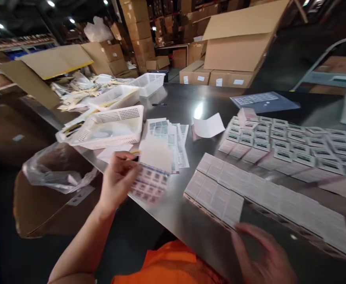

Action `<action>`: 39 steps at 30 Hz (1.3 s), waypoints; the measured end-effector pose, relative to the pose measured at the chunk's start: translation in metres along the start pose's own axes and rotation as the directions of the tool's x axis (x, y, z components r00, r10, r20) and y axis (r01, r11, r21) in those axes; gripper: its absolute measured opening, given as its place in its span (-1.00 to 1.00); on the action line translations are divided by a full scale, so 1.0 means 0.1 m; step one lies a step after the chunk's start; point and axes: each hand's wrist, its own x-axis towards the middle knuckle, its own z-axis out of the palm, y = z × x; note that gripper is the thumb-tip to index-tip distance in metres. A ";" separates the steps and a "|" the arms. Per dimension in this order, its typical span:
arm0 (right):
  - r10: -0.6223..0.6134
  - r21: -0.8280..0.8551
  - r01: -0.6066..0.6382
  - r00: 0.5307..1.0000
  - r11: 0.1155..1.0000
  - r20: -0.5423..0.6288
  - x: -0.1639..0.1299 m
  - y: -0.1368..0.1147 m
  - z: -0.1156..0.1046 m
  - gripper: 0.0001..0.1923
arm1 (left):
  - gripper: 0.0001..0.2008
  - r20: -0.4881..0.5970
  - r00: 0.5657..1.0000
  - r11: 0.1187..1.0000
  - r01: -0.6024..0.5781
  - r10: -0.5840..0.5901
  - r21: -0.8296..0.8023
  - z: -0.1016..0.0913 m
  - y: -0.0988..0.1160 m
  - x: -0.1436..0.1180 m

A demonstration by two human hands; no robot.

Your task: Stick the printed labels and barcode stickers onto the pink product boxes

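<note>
My left hand (118, 181) is closed on a sheet of stickers (150, 183), held over the table's near edge. The sheet bears rows of small dark square prints and is blurred; a blank pale part stands up behind it. My right hand (261, 252) has its thumb and fingers apart and holds nothing I can see. Its fingertips are by the near corner of a block of small white boxes (217, 193); whether they touch it I cannot tell. Beyond the block stand several rows of upright small boxes (297, 146) with dark-printed tops.
Printed sheets (169, 134) lie in a pile behind my left hand. White plastic baskets (110, 126) stand at the left, below a heap of packets (81, 86). A curled white paper (210, 126), a pen (159, 104) and a blue sheet (264, 101) rest on the dark metal table (178, 209).
</note>
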 end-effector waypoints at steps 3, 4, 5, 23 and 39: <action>-0.109 0.270 0.060 0.980 0.961 0.169 0.30 -0.36 0.28 -0.62 | -0.78 0.370 0.926 0.975 0.150 -0.079 -0.165 0.43 0.02 -0.31; -0.101 0.345 0.009 0.963 0.939 0.251 0.37 -0.43 0.35 -0.57 | -0.80 0.397 0.915 0.974 0.151 -0.074 -0.167 0.54 0.01 -0.38; -0.064 0.398 -0.054 0.958 0.916 0.278 0.42 -0.49 0.41 -0.56 | -0.80 0.402 0.914 0.977 0.141 -0.066 -0.162 0.62 -0.03 -0.43; -0.080 0.103 0.066 0.988 0.992 0.136 0.16 -0.61 0.43 -0.90 | -0.86 0.668 0.743 0.999 0.018 -0.043 0.045 0.57 -0.34 -0.45; 0.340 0.297 -0.458 0.864 0.838 0.371 1.09 -0.12 0.84 -0.80 | -0.53 0.633 0.479 0.570 0.818 -0.608 -0.071 0.69 -1.08 -0.21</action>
